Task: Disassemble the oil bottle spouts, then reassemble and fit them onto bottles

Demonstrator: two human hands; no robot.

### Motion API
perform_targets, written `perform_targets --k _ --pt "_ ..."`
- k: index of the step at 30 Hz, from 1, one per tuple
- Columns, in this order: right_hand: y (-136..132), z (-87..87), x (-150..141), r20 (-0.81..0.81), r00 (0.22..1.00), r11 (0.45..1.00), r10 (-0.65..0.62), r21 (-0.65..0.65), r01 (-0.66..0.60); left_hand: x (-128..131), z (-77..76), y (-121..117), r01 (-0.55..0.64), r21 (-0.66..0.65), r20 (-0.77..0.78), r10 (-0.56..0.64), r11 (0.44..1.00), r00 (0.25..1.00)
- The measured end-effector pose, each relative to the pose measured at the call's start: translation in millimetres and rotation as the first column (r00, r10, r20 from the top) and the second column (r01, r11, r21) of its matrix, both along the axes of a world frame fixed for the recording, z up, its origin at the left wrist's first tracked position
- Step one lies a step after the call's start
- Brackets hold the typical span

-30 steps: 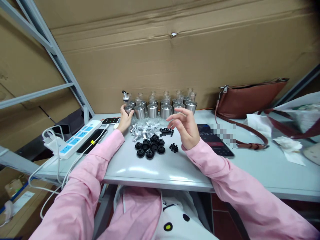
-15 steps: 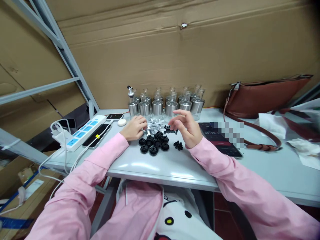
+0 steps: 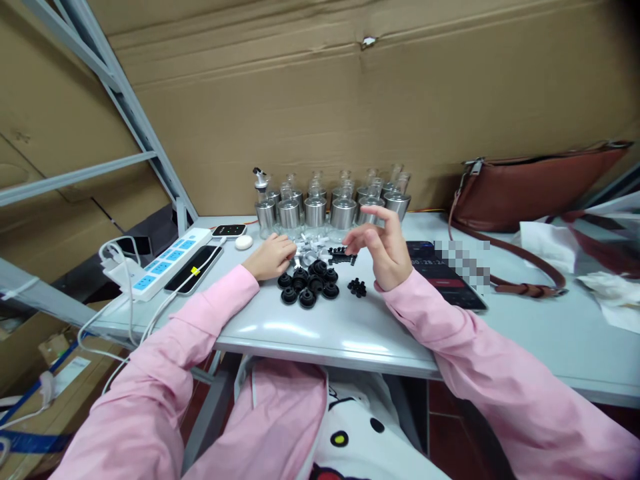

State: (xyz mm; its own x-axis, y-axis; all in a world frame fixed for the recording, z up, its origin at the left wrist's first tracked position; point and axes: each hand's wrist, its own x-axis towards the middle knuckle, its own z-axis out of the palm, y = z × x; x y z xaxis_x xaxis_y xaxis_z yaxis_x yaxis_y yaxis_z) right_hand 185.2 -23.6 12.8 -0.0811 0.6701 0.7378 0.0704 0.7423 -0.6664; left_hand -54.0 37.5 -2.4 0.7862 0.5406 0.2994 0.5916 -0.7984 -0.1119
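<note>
My left hand (image 3: pixel 273 257) rests on the grey table (image 3: pixel 325 330) with its fingers curled at the edge of a pile of small silver parts (image 3: pixel 311 249); what it pinches is hidden. My right hand (image 3: pixel 384 250) hovers with fingers spread over a small black strip piece (image 3: pixel 343 255). A cluster of black rubber caps (image 3: pixel 309 288) lies just in front of both hands, with a heap of tiny black bits (image 3: pixel 357 288) beside it. A row of glass bottles with steel collars (image 3: pixel 330 207) stands behind, one at the left fitted with a spout (image 3: pixel 259 179).
A power strip (image 3: pixel 160 265), a phone (image 3: pixel 194 269) and cables lie at the left. Another phone (image 3: pixel 445 280) lies right of my right hand. A brown leather bag (image 3: pixel 530 190) and crumpled tissue (image 3: pixel 613 297) are at the far right. Cardboard walls stand behind.
My left hand came off the spouted bottle and dropped to the pile of silver parts. My right hand stayed hovering near the black strip. The view shifted slightly.
</note>
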Motion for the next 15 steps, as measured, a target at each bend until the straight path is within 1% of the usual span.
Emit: perform_targets --k 2,4,6,8,11,15 --pt "-1 1.7 0 -0.021 0.999 1.000 -0.029 -0.007 0.028 1 -1.3 0 -0.002 -0.024 0.022 0.003 1.000 1.000" --pt "-1 3.4 0 -0.030 0.998 0.998 -0.056 -0.018 0.055 0 -1.5 0 -0.008 -0.032 0.075 0.010 0.999 0.997" --pt "-1 4.6 0 -0.027 0.997 0.997 -0.078 -0.028 0.077 -2 -2.3 0 -0.019 -0.012 0.173 0.021 1.000 0.985" --pt "-1 4.6 0 -0.026 0.996 0.996 -0.085 -0.029 0.084 -3 -4.4 -1 -0.027 0.040 0.302 0.014 0.999 0.953" --pt "-1 2.8 0 -0.020 0.997 0.997 -0.078 -0.026 0.077 -1 -8.4 -2 -0.014 0.147 0.444 -0.053 0.989 0.894" --pt "-1 0.4 1 0.058 0.995 0.996 -0.082 -0.033 0.084 9 -8.0 -6 0.073 0.247 0.472 -0.186 0.966 0.862"
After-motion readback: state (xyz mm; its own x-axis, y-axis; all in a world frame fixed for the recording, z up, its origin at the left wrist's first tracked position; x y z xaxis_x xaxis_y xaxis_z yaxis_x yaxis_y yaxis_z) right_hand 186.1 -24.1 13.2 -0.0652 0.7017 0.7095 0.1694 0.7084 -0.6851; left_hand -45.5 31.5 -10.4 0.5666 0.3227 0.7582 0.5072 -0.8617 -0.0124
